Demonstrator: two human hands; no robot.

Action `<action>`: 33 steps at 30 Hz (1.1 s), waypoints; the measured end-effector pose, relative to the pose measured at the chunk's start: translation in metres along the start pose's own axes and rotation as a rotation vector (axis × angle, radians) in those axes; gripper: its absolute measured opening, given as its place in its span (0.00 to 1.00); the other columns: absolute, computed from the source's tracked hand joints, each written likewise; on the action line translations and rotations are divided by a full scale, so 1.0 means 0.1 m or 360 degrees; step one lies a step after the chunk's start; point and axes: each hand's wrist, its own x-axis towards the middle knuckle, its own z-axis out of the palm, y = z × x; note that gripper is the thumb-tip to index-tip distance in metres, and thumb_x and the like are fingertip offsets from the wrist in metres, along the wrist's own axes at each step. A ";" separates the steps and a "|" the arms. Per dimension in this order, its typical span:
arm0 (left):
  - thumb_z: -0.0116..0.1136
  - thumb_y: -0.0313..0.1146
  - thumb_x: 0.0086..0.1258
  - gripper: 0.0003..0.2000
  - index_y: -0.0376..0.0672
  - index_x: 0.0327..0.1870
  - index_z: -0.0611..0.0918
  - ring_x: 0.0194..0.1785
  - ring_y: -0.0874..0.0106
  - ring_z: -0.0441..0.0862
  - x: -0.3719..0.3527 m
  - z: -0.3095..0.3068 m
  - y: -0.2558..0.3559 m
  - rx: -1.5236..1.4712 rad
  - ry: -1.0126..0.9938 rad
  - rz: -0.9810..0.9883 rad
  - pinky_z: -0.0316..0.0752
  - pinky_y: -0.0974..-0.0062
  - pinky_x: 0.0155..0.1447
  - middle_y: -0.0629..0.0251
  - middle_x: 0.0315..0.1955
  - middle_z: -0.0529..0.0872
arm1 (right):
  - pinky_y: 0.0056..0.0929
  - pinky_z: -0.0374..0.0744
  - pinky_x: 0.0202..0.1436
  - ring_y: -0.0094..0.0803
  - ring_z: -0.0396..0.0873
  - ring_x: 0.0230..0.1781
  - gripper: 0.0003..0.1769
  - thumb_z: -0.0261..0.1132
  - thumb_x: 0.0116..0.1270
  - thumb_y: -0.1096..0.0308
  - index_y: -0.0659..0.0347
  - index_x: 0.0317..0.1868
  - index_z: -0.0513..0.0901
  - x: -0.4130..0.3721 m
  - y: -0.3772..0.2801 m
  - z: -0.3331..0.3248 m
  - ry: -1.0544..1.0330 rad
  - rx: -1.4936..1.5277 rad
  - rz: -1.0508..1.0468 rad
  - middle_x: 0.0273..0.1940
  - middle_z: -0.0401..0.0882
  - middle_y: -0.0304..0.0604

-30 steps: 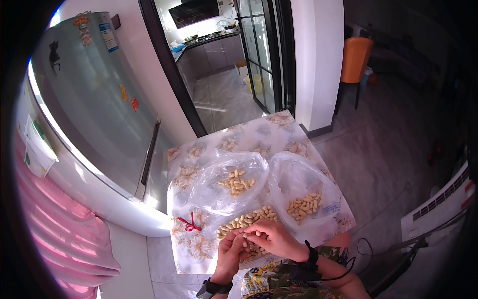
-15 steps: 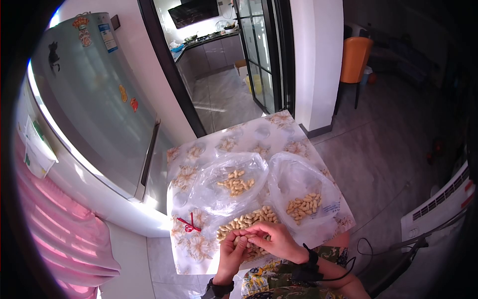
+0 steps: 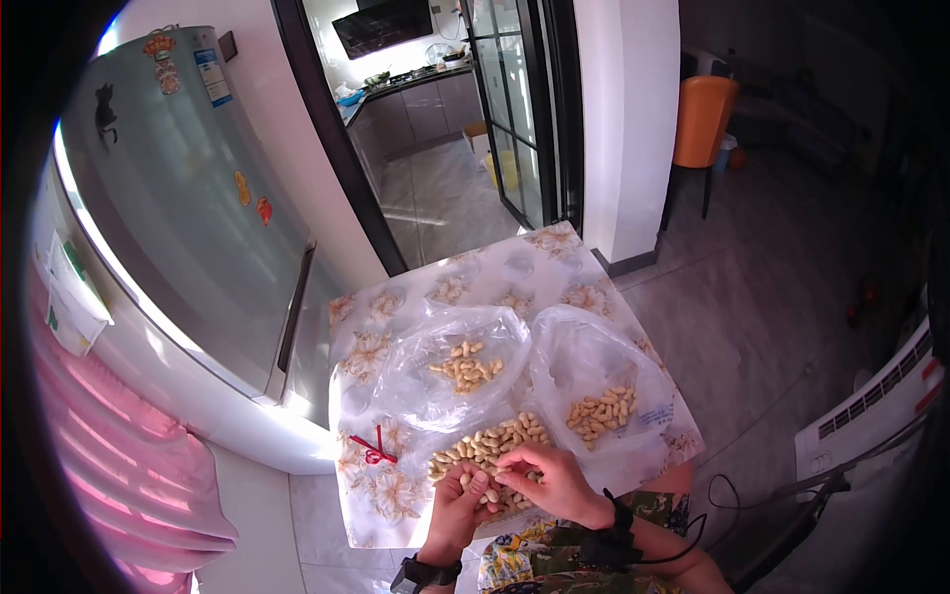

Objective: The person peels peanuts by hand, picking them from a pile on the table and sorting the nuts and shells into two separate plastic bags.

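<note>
Over a box of unshelled peanuts (image 3: 507,434) at the table's near edge, both hands work close together. My left hand (image 3: 457,513) is curled, thumb up, with peanuts (image 3: 491,495) showing at its fingers. My right hand (image 3: 550,485) is closed in a pinch just to the right, its fingertips at a peanut (image 3: 503,472) partly hidden by them. Beyond the box lies a spread clear plastic bag (image 3: 406,381) holding a small peanut pile (image 3: 468,368). A second plastic bag (image 3: 564,346), at the right, holds another peanut pile (image 3: 602,411).
A red ribbon tie (image 3: 374,450) lies on the flowered tablecloth (image 3: 391,500) at the left. The refrigerator (image 3: 198,218) stands left of the table. An orange chair (image 3: 705,121) is at the back right, and a white appliance (image 3: 871,396) is at the right.
My hands have drawn slightly apart; they were touching over the box. My left hand has turned and dropped a little, so more peanuts show between the hands.
</note>
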 end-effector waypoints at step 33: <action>0.56 0.29 0.73 0.05 0.39 0.42 0.76 0.24 0.83 0.76 -0.03 0.14 -0.07 0.0309 0.0100 0.0365 0.75 0.85 0.28 0.70 0.25 0.81 | 0.27 0.76 0.28 0.31 0.81 0.26 0.08 0.69 0.63 0.70 0.63 0.41 0.82 -0.07 -0.06 -0.03 0.0025 -0.0163 -0.0106 0.31 0.82 0.44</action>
